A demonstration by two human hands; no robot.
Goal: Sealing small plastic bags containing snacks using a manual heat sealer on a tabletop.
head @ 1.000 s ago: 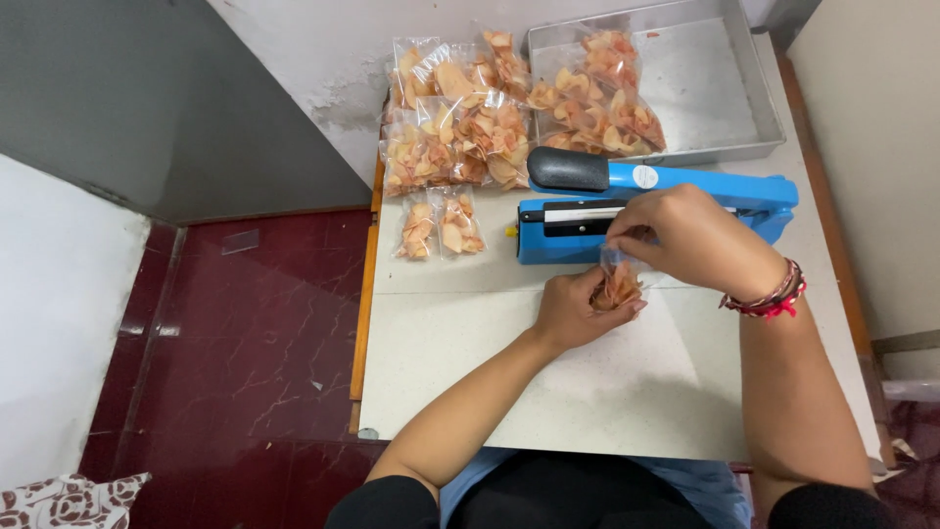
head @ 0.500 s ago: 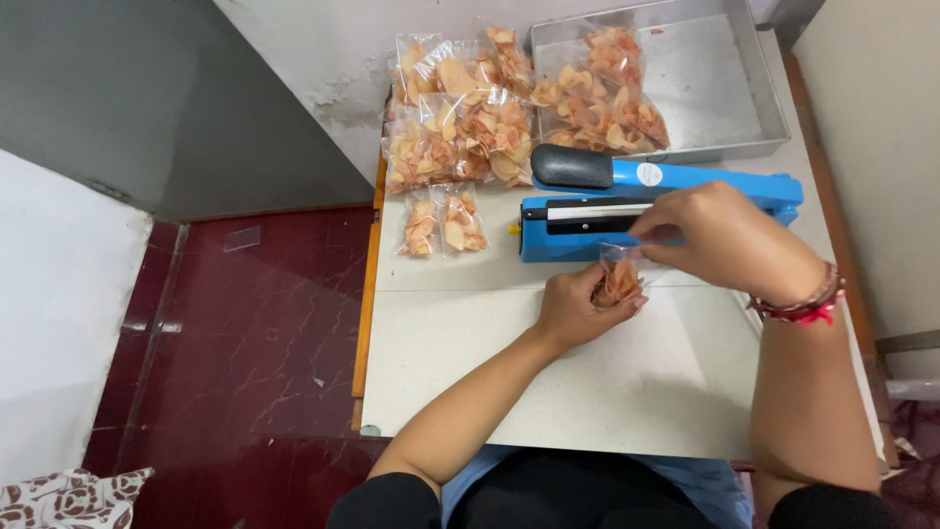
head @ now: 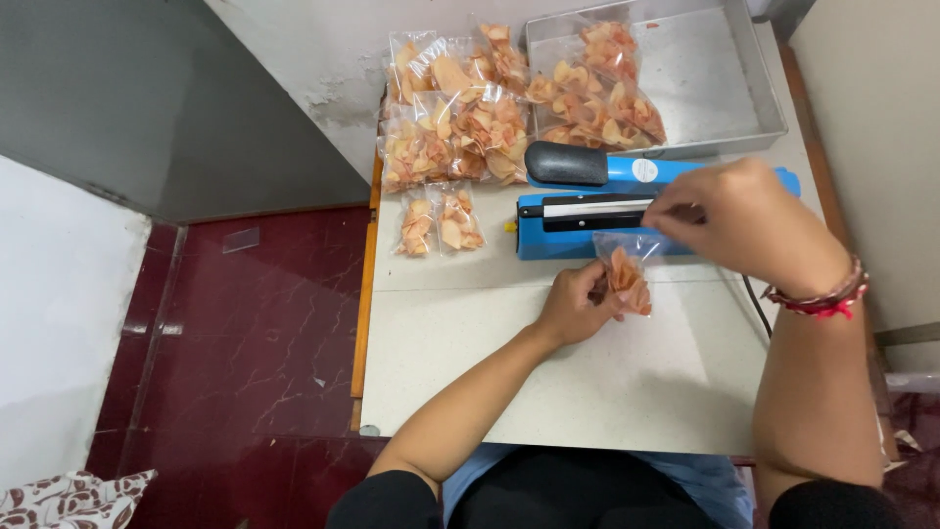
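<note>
View: a head camera looked straight down at a pale table (head: pixel 548 392) beside a dark red tiled floor (head: pixel 245 333).
Left hand: the left hand (head: pixel 576 304) was curled around the lower side of a small clear bag of orange chips (head: pixel 627 276), fingers closed on it, holding it upright just in front of the sealer.
Right hand: the right hand (head: pixel 744 217) was bent over the bag's open top, thumb and fingertips pinched shut on the plastic edge, at the sealer's bar.
Bag: it stood on the table, its top touching the front of the blue heat sealer (head: pixel 627 211).
Sealer: a blue machine with a black handle lay across the table, behind the hands.
Sealed packs: a pile of filled clear packs (head: pixel 460 113) lay behind the sealer on the left, and one twin pack (head: pixel 439 220) lay apart, near the table's left edge.
Tray: a metal tray (head: pixel 705 69) at the far right held more packs.
Wrist: a red bracelet (head: pixel 821 299) circled the right wrist.
</note>
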